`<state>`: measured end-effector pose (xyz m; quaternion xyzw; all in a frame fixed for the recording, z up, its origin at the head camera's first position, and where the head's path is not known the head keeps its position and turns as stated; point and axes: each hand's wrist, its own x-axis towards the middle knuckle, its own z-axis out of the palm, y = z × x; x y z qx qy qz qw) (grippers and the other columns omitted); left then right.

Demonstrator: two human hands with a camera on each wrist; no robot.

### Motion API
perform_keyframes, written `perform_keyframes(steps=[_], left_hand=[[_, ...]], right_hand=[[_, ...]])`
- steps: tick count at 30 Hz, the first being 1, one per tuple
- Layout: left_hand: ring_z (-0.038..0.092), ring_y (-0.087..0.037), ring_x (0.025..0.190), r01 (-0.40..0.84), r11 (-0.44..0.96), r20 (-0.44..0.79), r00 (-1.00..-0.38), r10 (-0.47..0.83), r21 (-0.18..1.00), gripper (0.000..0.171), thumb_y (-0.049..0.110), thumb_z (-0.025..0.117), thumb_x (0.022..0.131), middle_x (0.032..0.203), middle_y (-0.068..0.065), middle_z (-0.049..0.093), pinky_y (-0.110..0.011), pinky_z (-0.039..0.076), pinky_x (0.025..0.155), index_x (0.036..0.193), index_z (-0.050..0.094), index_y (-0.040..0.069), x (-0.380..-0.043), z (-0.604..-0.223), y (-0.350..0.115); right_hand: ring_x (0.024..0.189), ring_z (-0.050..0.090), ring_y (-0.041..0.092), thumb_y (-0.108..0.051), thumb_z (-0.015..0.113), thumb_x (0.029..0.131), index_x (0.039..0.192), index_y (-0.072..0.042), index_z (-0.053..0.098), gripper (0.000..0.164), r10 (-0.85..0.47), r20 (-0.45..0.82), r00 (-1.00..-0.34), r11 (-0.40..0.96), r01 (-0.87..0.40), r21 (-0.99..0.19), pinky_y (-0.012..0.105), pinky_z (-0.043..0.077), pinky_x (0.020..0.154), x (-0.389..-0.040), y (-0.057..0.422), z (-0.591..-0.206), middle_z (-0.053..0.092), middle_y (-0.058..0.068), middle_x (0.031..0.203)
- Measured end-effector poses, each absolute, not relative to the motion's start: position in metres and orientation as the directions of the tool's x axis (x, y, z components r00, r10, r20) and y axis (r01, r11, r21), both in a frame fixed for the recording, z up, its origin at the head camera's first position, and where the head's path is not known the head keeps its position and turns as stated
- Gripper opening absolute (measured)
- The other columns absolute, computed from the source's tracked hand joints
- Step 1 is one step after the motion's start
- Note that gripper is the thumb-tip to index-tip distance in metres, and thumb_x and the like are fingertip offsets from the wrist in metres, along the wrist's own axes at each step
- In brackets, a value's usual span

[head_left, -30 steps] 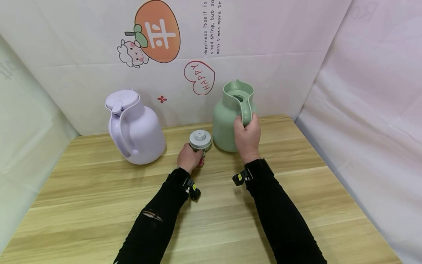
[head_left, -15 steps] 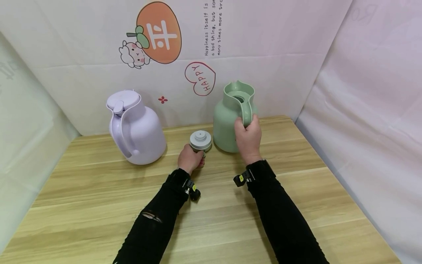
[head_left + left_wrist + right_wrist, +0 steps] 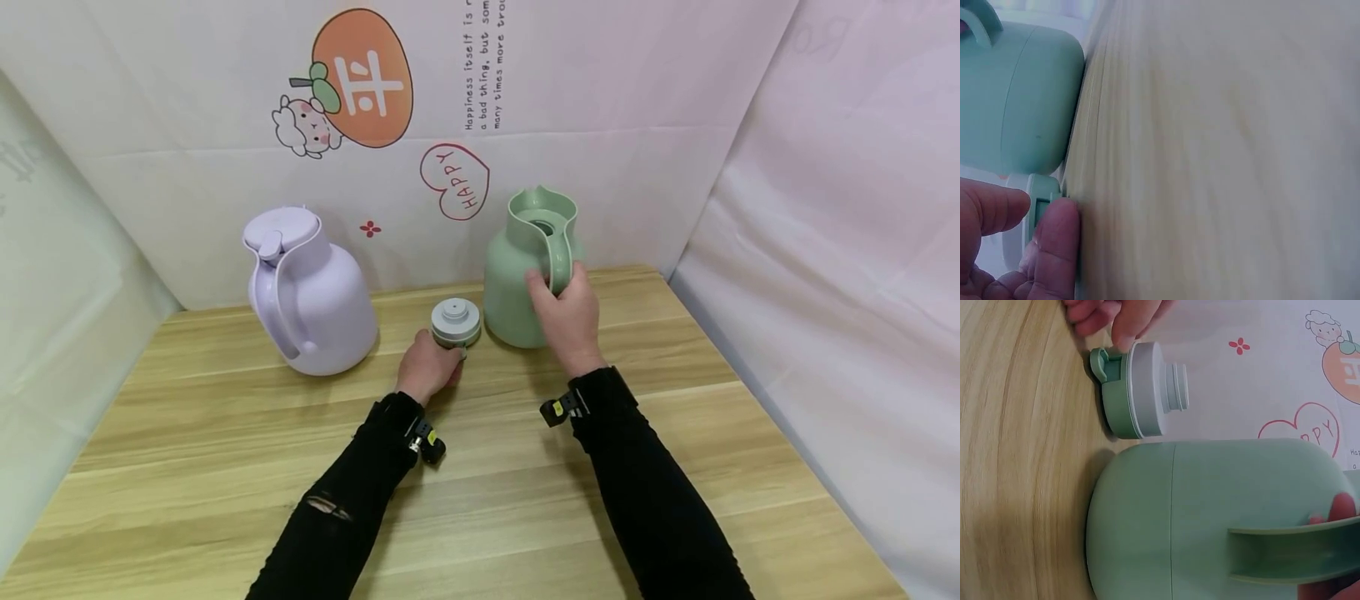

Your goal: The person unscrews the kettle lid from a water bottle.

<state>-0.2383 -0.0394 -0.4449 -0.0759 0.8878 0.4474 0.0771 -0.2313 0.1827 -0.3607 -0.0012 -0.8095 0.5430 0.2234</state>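
Observation:
A green thermos jug stands upright on the table, its mouth uncovered. My right hand is around its handle, with the thumb lying off to the left side. The jug's lid lies upside down left of the jug, its grey stopper upward and a green tab near the tabletop. My left hand is beside the lid; in the left wrist view its thumb and finger stand apart, the finger overlapping the tab. Whether it touches the lid is hard to tell.
A lilac thermos jug with its lid on stands at the back left of the wooden table. Behind is a printed white cloth, with another cloth along the right side.
My left hand has drawn slightly back and left from the lid, its fingers loosening. My right wrist has shifted right and its thumb has come away from the handle. Jugs and lid stay put.

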Motion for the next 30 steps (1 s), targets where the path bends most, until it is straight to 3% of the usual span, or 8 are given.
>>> perform_keyframes(steps=[5,8,10,12,14,21,27,30], left_hand=[[0.071,-0.024,0.089,-0.186,0.63,-0.204,-0.978,-0.046,0.754,0.091,0.037,0.064,0.095,0.094,-0.011,0.073,-0.04,0.049,0.1,0.163,0.017,-0.001,-0.231,-0.436,-0.05],[0.066,-0.032,0.11,-0.136,0.681,-0.151,-0.988,-0.038,0.719,0.091,0.041,0.064,0.097,0.108,-0.015,0.071,-0.046,0.046,0.11,0.164,0.017,0.001,-0.225,-0.427,-0.055],[0.067,-0.034,0.111,-0.102,0.711,-0.115,-0.993,-0.03,0.695,0.09,0.042,0.064,0.098,0.104,-0.015,0.074,-0.048,0.046,0.111,0.165,0.018,0.002,-0.22,-0.422,-0.058],[0.066,-0.034,0.116,-0.058,0.734,-0.07,-0.997,-0.014,0.676,0.087,0.041,0.064,0.099,0.113,-0.016,0.073,-0.05,0.047,0.111,0.164,0.021,0.003,-0.213,-0.415,-0.062],[0.069,-0.031,0.112,-0.007,0.747,-0.025,-1.0,0.013,0.665,0.084,0.041,0.062,0.1,0.115,-0.015,0.074,-0.051,0.05,0.107,0.164,0.022,0.003,-0.205,-0.409,-0.065],[0.072,-0.015,0.077,0.232,0.771,0.222,-0.968,0.12,0.593,0.07,0.033,0.064,0.103,0.091,-0.003,0.078,-0.038,0.057,0.07,0.158,0.037,0.001,-0.176,-0.388,-0.077],[0.075,-0.019,0.078,0.359,0.818,0.413,-0.895,0.166,0.449,0.058,0.029,0.069,0.101,0.095,-0.006,0.079,-0.032,0.054,0.056,0.149,0.051,0.001,-0.157,-0.376,-0.09],[0.072,-0.022,0.071,0.397,0.847,0.507,-0.842,0.183,0.354,0.055,0.027,0.072,0.099,0.099,-0.009,0.079,-0.031,0.048,0.048,0.145,0.056,0.002,-0.15,-0.373,-0.097]], right_hand=[[0.098,0.057,0.026,-0.056,0.067,0.095,0.117,-0.01,0.052,0.053,0.206,0.337,-0.919,0.448,-0.217,-0.867,0.045,0.047,0.086,-0.228,0.186,-0.359,0.058,0.007,0.099],[0.106,0.06,0.028,-0.059,0.068,0.094,0.128,-0.008,0.051,0.063,0.192,0.327,-0.925,0.465,-0.207,-0.86,0.049,0.048,0.091,-0.226,0.188,-0.359,0.062,0.011,0.109],[0.111,0.061,0.029,-0.061,0.068,0.093,0.132,-0.008,0.049,0.068,0.192,0.327,-0.925,0.472,-0.205,-0.858,0.051,0.049,0.093,-0.224,0.188,-0.359,0.064,0.013,0.116],[0.114,0.062,0.029,-0.062,0.069,0.092,0.135,-0.008,0.048,0.072,0.199,0.331,-0.923,0.479,-0.203,-0.854,0.052,0.05,0.095,-0.222,0.189,-0.358,0.064,0.015,0.121],[0.116,0.063,0.029,-0.064,0.069,0.091,0.135,-0.008,0.047,0.074,0.209,0.343,-0.916,0.489,-0.206,-0.848,0.052,0.051,0.096,-0.219,0.19,-0.357,0.064,0.015,0.125],[0.106,0.062,0.027,-0.061,0.072,0.09,0.132,-0.006,0.049,0.073,0.222,0.419,-0.881,0.525,-0.254,-0.813,0.046,0.051,0.09,-0.207,0.192,-0.353,0.062,0.011,0.118],[0.108,0.059,0.029,-0.053,0.073,0.091,0.136,-0.003,0.052,0.071,0.209,0.501,-0.84,0.605,-0.292,-0.741,0.046,0.049,0.094,-0.195,0.191,-0.351,0.058,0.015,0.128],[0.111,0.057,0.034,-0.052,0.073,0.091,0.139,-0.001,0.052,0.073,0.2,0.576,-0.793,0.683,-0.309,-0.662,0.05,0.048,0.092,-0.188,0.19,-0.35,0.058,0.021,0.131]])
